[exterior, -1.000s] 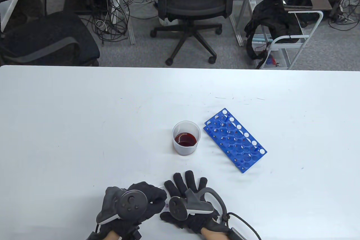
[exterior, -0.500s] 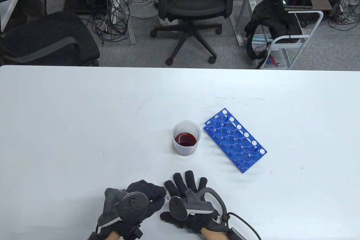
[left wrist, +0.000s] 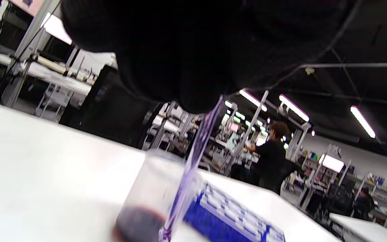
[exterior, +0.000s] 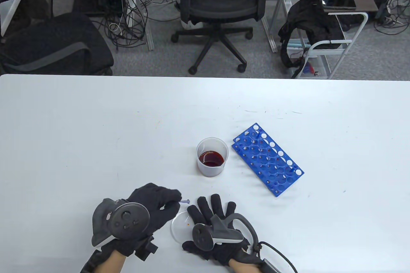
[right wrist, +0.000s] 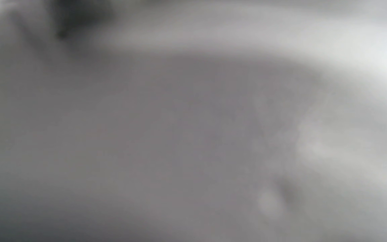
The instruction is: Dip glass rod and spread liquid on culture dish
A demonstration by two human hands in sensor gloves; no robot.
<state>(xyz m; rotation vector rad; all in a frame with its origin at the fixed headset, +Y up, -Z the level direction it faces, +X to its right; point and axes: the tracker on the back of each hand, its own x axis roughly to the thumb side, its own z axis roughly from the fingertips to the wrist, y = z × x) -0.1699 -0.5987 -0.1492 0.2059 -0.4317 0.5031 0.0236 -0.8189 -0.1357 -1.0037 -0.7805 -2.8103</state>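
Note:
My left hand (exterior: 153,204) pinches a thin glass rod (exterior: 184,202) whose tip pokes out to the right of the fingers. In the left wrist view the rod (left wrist: 193,161) hangs from the gloved fingers (left wrist: 180,60) with a purple tint. A clear round culture dish (exterior: 179,225) with a small orange spot lies on the table between my hands. My right hand (exterior: 213,218) rests flat, fingers spread, over the dish's right edge. A clear beaker (exterior: 212,161) with dark red liquid stands further back; it also shows blurred in the left wrist view (left wrist: 153,201).
A blue test tube rack (exterior: 267,159) lies right of the beaker, also seen in the left wrist view (left wrist: 227,215). The white table (exterior: 80,141) runs to its far edge, with office chairs behind. The right wrist view is a grey blur.
My left hand has lifted off the dish and moved left and back with the rod, uncovering the culture dish. The right hand has not moved.

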